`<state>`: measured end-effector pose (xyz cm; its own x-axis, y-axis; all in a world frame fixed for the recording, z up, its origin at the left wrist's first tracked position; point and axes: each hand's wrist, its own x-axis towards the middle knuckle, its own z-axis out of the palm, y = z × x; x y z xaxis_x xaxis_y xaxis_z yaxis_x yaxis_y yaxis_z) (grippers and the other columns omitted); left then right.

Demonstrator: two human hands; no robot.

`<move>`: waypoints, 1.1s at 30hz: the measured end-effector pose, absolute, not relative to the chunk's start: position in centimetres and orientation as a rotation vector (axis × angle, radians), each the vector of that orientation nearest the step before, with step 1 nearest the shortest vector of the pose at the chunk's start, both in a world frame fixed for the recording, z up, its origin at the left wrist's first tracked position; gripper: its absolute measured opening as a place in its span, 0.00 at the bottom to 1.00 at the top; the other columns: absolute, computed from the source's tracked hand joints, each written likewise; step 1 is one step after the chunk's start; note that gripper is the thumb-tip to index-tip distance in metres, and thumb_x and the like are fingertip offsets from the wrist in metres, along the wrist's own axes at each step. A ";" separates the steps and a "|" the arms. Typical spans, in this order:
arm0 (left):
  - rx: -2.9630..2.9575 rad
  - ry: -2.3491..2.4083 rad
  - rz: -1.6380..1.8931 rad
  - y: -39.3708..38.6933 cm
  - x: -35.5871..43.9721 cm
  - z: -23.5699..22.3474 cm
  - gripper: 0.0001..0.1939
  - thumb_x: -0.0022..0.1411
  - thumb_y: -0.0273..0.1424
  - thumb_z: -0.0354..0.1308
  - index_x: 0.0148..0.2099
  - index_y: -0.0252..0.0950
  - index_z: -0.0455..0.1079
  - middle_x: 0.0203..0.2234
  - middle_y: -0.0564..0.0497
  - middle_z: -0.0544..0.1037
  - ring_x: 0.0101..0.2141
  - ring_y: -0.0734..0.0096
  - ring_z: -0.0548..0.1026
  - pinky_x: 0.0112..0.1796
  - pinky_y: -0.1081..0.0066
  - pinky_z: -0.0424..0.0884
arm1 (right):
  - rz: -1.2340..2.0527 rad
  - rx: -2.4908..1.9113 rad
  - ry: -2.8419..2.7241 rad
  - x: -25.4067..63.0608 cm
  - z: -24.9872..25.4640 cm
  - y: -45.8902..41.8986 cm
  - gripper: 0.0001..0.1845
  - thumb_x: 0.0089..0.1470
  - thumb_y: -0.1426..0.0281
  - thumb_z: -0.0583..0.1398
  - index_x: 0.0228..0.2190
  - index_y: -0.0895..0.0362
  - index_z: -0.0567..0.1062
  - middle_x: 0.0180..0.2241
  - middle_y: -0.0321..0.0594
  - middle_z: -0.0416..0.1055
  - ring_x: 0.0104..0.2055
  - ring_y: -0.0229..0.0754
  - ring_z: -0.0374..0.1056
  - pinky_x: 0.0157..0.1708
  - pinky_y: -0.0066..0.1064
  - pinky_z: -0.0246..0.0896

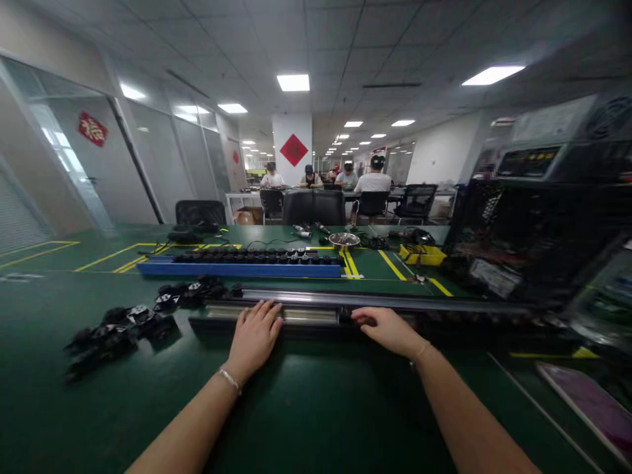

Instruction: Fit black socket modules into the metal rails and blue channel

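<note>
A long black rail (311, 317) with a shiny metallic channel lies across the green table in front of me. My left hand (255, 336) rests on its left part, palm down with the fingers stretched out. Farther right, my right hand (385, 328) has its thumb and fingers closed around a small black block (344, 315) at the channel. The fingers partly cover this block. Just behind runs a second rail with a silvery channel (291, 296). Several black parts with white marks (141, 316) lie in clusters left of the rails.
Behind the rails is a blue tray (241, 270) with a row of black parts. Farther back are a metal bowl (344, 240) and a yellow bin (422, 255). An open black equipment case (498, 230) stands at right. Several people sit at a far table.
</note>
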<state>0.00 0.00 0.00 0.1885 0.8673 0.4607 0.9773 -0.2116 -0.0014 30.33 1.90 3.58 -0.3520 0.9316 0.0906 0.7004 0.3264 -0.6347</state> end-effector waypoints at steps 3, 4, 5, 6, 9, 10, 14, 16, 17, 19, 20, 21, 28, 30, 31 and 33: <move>-2.174 -1.746 -0.544 0.0 -0.1 0.0 0.21 0.65 0.38 0.39 0.57 0.44 0.61 0.56 0.52 0.65 0.57 0.61 0.59 0.54 0.54 0.54 | 0.554 -1.374 -2.227 29.5 3.7 1.6 0.22 0.43 0.77 0.53 0.41 0.56 0.76 0.46 0.39 0.72 0.50 0.41 0.65 0.54 0.35 0.56; -2.174 -1.745 -0.549 0.0 -0.1 0.0 0.21 0.65 0.38 0.39 0.57 0.44 0.62 0.56 0.52 0.65 0.57 0.61 0.59 0.54 0.54 0.54 | 0.512 -1.357 -2.251 29.3 3.7 1.5 0.22 0.43 0.77 0.53 0.41 0.56 0.76 0.47 0.39 0.71 0.51 0.41 0.64 0.55 0.36 0.54; -2.175 -1.743 -0.554 0.0 -0.2 0.0 0.21 0.65 0.38 0.39 0.57 0.44 0.61 0.56 0.52 0.65 0.57 0.61 0.59 0.54 0.54 0.54 | 0.470 -1.341 -2.277 29.0 3.7 1.4 0.22 0.43 0.77 0.53 0.40 0.56 0.76 0.48 0.40 0.70 0.52 0.41 0.64 0.56 0.36 0.53; -2.176 -1.743 -0.559 0.0 -0.2 -0.1 0.21 0.65 0.38 0.39 0.57 0.44 0.61 0.56 0.52 0.65 0.57 0.61 0.59 0.55 0.54 0.54 | 0.435 -1.330 -2.301 28.8 3.6 1.3 0.22 0.44 0.77 0.53 0.41 0.56 0.76 0.48 0.40 0.70 0.52 0.41 0.63 0.56 0.36 0.53; -2.179 -1.747 -0.579 0.1 -0.3 -0.2 0.21 0.64 0.39 0.39 0.57 0.44 0.62 0.56 0.51 0.65 0.57 0.61 0.59 0.55 0.55 0.53 | 0.376 -1.318 -2.353 28.3 3.5 1.2 0.23 0.44 0.78 0.53 0.42 0.57 0.75 0.49 0.41 0.69 0.53 0.42 0.62 0.57 0.37 0.52; -2.180 -1.749 -0.586 0.1 -0.3 -0.2 0.21 0.64 0.39 0.40 0.57 0.45 0.62 0.56 0.51 0.65 0.57 0.61 0.59 0.55 0.55 0.53 | 0.370 -1.317 -2.363 28.1 3.5 1.1 0.23 0.44 0.78 0.53 0.43 0.57 0.75 0.50 0.41 0.68 0.53 0.42 0.62 0.57 0.37 0.52; -2.187 -1.773 -0.609 0.1 -0.2 -0.1 0.21 0.64 0.39 0.41 0.56 0.46 0.62 0.56 0.52 0.65 0.57 0.61 0.59 0.55 0.55 0.52 | 0.349 -1.308 -2.385 27.6 3.3 1.0 0.24 0.43 0.78 0.53 0.45 0.58 0.73 0.51 0.42 0.67 0.54 0.42 0.61 0.57 0.36 0.51; -2.203 -1.787 -0.611 0.1 -0.2 0.0 0.21 0.64 0.39 0.41 0.56 0.46 0.62 0.56 0.52 0.65 0.57 0.61 0.58 0.56 0.54 0.51 | 0.338 -1.307 -2.382 27.3 3.1 0.9 0.25 0.43 0.78 0.53 0.45 0.58 0.73 0.51 0.42 0.67 0.54 0.42 0.60 0.57 0.36 0.50; -2.213 -1.796 -0.609 0.1 -0.2 0.2 0.21 0.64 0.39 0.41 0.56 0.45 0.62 0.56 0.51 0.65 0.57 0.60 0.58 0.56 0.53 0.51 | 0.334 -1.304 -2.379 27.2 3.1 0.8 0.25 0.43 0.78 0.53 0.45 0.58 0.73 0.51 0.42 0.67 0.54 0.42 0.60 0.57 0.36 0.50; -2.234 -1.826 -0.604 0.2 -0.2 0.4 0.21 0.64 0.39 0.41 0.56 0.44 0.63 0.55 0.49 0.66 0.57 0.59 0.59 0.56 0.51 0.50 | 0.327 -1.298 -2.377 27.0 3.0 0.7 0.25 0.43 0.78 0.53 0.45 0.58 0.73 0.52 0.41 0.67 0.54 0.41 0.60 0.57 0.35 0.50; -2.244 -1.846 -0.606 0.3 -0.2 0.6 0.21 0.64 0.39 0.41 0.55 0.43 0.63 0.55 0.48 0.66 0.57 0.59 0.59 0.56 0.50 0.50 | 0.322 -1.295 -2.379 26.9 2.9 0.7 0.26 0.42 0.78 0.53 0.45 0.58 0.72 0.52 0.40 0.66 0.54 0.41 0.60 0.57 0.35 0.51; -2.253 -1.867 -0.613 0.5 -0.1 0.8 0.20 0.63 0.39 0.41 0.54 0.42 0.64 0.55 0.48 0.66 0.56 0.59 0.60 0.56 0.50 0.50 | 0.314 -1.294 -2.383 26.8 2.9 0.6 0.26 0.42 0.78 0.53 0.46 0.57 0.72 0.52 0.39 0.66 0.54 0.41 0.60 0.56 0.34 0.51; -2.539 -1.813 -0.725 1.7 2.1 1.7 0.23 0.59 0.39 0.50 0.55 0.38 0.61 0.53 0.45 0.68 0.54 0.62 0.63 0.56 0.56 0.54 | 0.243 -1.342 -2.439 26.6 2.6 0.4 0.29 0.41 0.78 0.53 0.48 0.53 0.69 0.55 0.34 0.63 0.53 0.41 0.59 0.54 0.37 0.51; -2.633 -1.777 -0.800 1.9 3.3 1.9 0.26 0.56 0.39 0.54 0.56 0.38 0.60 0.52 0.45 0.69 0.53 0.62 0.65 0.55 0.60 0.56 | 0.231 -1.345 -2.456 26.6 2.4 0.3 0.30 0.41 0.78 0.52 0.49 0.52 0.68 0.56 0.34 0.62 0.53 0.41 0.58 0.53 0.37 0.51; -2.671 -1.771 -0.846 2.0 3.9 2.1 0.28 0.55 0.39 0.56 0.57 0.38 0.59 0.52 0.45 0.69 0.52 0.62 0.66 0.54 0.61 0.58 | 0.226 -1.348 -2.462 26.6 2.4 0.3 0.30 0.41 0.78 0.52 0.49 0.52 0.68 0.56 0.34 0.61 0.53 0.41 0.58 0.53 0.37 0.51; -2.730 -1.785 -0.944 2.2 5.2 2.5 0.30 0.52 0.37 0.59 0.57 0.38 0.59 0.51 0.46 0.70 0.51 0.63 0.67 0.52 0.64 0.60 | 0.218 -1.359 -2.472 26.7 2.3 0.3 0.31 0.41 0.78 0.52 0.50 0.52 0.67 0.56 0.34 0.61 0.53 0.42 0.58 0.53 0.37 0.51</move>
<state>5.15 2.19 2.47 0.3042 0.9016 0.3075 0.7619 -0.4240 0.4896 26.68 0.28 2.34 -0.5013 0.8427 0.1961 0.7954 0.5381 -0.2790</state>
